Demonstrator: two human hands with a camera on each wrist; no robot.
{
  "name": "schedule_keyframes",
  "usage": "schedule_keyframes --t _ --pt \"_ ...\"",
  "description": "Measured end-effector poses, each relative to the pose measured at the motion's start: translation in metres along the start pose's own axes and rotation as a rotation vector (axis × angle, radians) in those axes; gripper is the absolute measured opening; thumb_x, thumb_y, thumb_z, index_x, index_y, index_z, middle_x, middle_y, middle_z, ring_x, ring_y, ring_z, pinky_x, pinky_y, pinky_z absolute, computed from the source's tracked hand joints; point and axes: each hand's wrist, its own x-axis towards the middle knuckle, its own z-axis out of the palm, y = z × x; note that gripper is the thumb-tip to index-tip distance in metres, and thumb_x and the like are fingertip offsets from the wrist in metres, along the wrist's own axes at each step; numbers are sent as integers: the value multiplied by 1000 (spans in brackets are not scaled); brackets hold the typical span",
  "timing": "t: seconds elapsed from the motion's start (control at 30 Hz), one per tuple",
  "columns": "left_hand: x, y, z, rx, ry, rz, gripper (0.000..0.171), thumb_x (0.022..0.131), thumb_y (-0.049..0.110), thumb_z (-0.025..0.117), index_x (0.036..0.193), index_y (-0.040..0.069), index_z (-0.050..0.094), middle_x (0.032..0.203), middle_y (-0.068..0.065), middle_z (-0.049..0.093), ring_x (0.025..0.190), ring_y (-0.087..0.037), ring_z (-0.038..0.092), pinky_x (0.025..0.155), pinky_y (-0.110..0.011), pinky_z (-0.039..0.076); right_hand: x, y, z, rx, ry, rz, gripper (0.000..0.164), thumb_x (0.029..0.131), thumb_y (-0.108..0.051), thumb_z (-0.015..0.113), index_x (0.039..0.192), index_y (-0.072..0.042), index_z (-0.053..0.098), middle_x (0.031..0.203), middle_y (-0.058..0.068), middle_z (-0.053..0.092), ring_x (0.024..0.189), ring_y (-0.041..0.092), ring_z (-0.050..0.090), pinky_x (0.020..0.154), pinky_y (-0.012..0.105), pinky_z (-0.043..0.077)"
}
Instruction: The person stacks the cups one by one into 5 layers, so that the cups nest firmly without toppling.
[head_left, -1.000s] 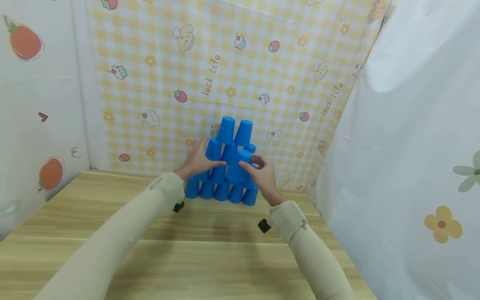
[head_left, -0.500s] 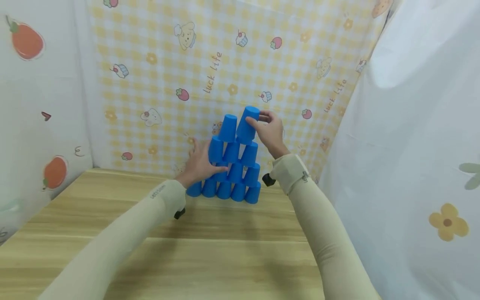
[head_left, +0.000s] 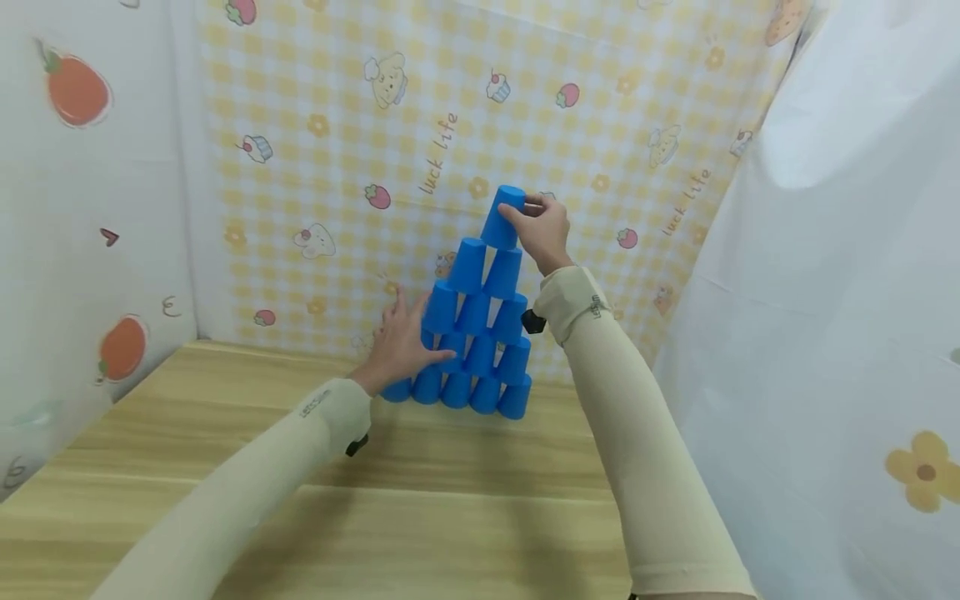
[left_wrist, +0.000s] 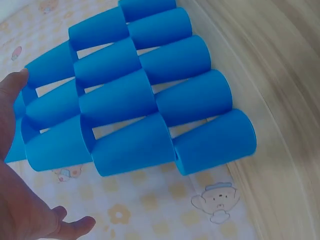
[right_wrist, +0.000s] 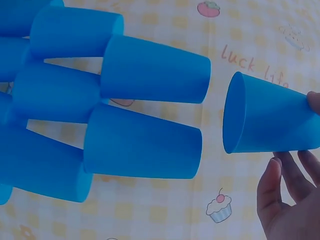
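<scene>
Blue plastic cups, all upside down, form a stepped pyramid against the back cloth, with two cups in its top row. My right hand pinches another upside-down blue cup between thumb and fingers, above that row. In the right wrist view a gap separates the held cup from the top-row cups. Beside the pyramid's left flank is my left hand, fingers spread and thumb reaching across the front. Whether it touches the cups I cannot tell. It partly hides the lower left cups.
Beneath the pyramid is a wooden tabletop. A yellow checked cloth hangs close behind the cups. White printed cloths stand at the left and right.
My right hand has carried a cup up to the pyramid, set it in the top row and let go. It now holds another cup above that row. My left hand stays at the left flank.
</scene>
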Motion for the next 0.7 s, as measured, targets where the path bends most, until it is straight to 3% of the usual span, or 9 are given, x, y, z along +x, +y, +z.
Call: schedule_keyframes --t 0.37,0.7 --pt "-11 -16 4 -13 -33 -6 112 76 57 80 160 22 15 164 -18 -13 143 -54 16 99 -79 27 9 10 2 -9 -50 95 59 90 -38 73 136 -8 55 133 11 60 118 25 60 94 39 53" --pt "-11 -25 -7 23 -45 -47 113 76 59 79 159 18 15 163 -25 -8 141 -57 16 99 -80 25 19 6 13 7 -100 113 62 91 -37 72 141 -8 51 138 12 57 122 27 59 95 44 53"
